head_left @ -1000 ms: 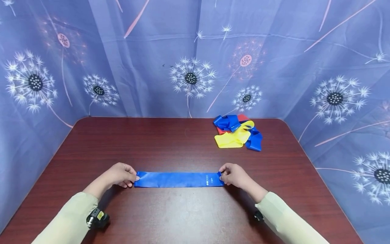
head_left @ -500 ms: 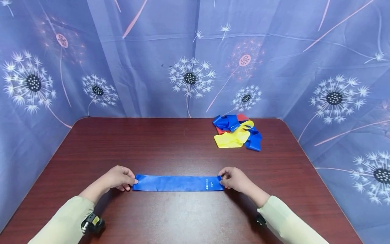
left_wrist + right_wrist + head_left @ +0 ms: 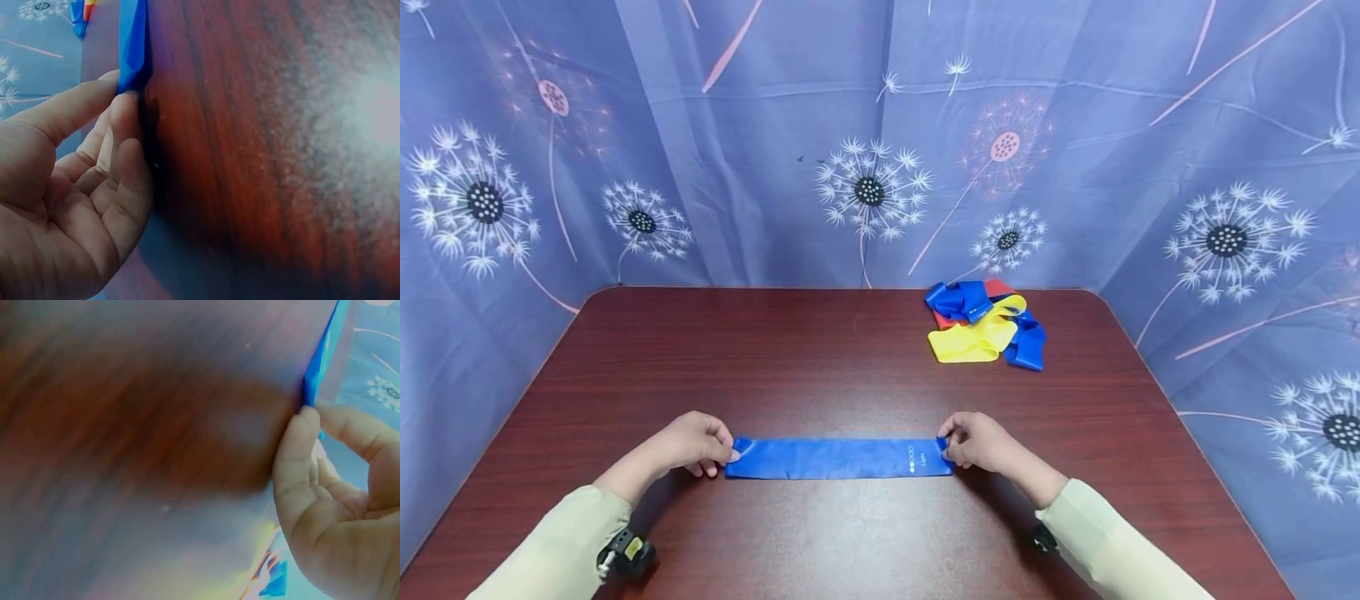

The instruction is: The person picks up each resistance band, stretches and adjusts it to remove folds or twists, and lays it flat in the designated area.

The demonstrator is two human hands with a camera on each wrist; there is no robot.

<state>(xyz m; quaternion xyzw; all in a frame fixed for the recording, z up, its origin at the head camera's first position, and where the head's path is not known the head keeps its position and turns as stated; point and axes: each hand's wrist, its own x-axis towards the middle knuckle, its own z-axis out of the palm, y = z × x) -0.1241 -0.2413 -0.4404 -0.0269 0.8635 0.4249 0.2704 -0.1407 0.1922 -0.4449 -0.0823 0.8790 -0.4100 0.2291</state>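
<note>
A blue resistance band (image 3: 827, 458) marked "Light" stretches flat between my two hands, low over the table in the head view. My left hand (image 3: 694, 444) pinches its left end between thumb and fingers. At the other end, my right hand (image 3: 981, 442) pinches the band beside the printed dots. The left wrist view shows the blue band (image 3: 132, 47) edge-on, caught at the fingertips of the left hand (image 3: 81, 181). In the right wrist view, a blue band end (image 3: 319, 365) sits between the thumb and fingers of the right hand (image 3: 340, 487).
A loose heap of more bands lies at the back right of the brown table (image 3: 760, 350): a yellow band (image 3: 966, 343), blue bands (image 3: 1026, 346) and a bit of a red band (image 3: 997, 288). A blue dandelion-print curtain (image 3: 760, 167) hangs round the table's back and sides.
Both hands have drawn the blue band a little nearer to me, keeping their pinch on its ends. The heap of bands stays put.
</note>
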